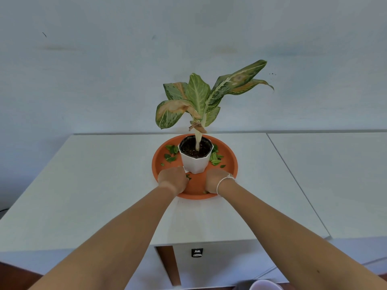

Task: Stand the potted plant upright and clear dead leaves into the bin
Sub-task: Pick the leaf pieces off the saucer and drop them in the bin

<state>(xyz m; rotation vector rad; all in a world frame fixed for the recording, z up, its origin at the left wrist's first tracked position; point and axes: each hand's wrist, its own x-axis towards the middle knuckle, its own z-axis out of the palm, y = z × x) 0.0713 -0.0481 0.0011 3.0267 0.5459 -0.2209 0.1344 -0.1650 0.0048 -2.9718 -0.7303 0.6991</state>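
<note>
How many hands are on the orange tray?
2. The left hand rests on the orange tray left of the white pot; the right hand rests on its right.

White table (100, 185) carries one orange round saucer tray (231, 164), set under and just past both hands, near the table's far edge. A second white table (335, 174) butts against it beyond the right hand, seam running between them.
</note>
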